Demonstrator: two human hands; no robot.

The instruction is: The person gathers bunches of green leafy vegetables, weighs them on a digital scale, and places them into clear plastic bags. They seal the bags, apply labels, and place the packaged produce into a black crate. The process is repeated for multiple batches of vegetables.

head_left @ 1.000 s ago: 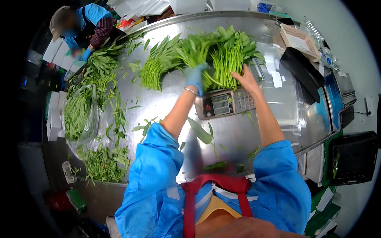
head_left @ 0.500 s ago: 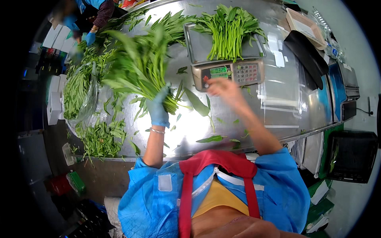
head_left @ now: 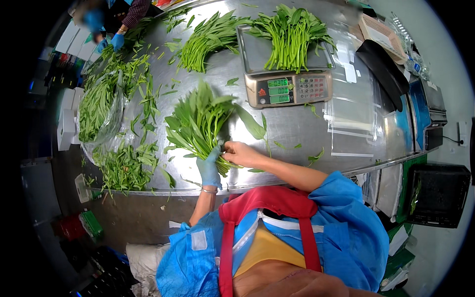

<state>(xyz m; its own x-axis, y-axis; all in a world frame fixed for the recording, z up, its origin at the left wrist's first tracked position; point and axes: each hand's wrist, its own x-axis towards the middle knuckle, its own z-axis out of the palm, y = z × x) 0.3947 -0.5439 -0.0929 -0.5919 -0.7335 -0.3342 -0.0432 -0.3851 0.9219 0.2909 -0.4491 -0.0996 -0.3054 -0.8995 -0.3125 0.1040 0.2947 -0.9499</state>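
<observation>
Wrapped in a blue glove, my left hand (head_left: 210, 167) grips a bunch of water spinach (head_left: 200, 123) by its stems, leaves pointing away from me. My bare right hand (head_left: 241, 154) is closed at the stem end, its fingertips on the stems beside the glove. Beyond it, a second bunch of water spinach (head_left: 291, 42) lies on the steel tray of a digital scale (head_left: 289, 90), whose display is lit green. Another bunch (head_left: 210, 42) rests on the metal table left of the scale.
Loose greens (head_left: 126, 166) and a clear plastic bag (head_left: 111, 121) pile up at the left. Clear plastic bags (head_left: 351, 119) lie flat right of the scale, near a beige basket (head_left: 381, 34). A co-worker's blue-gloved hands (head_left: 118, 41) are at the far left.
My left hand has brought its bunch lower and nearer to me. My right hand has come back from the scale's panel to the stems. The number on the scale's display has changed.
</observation>
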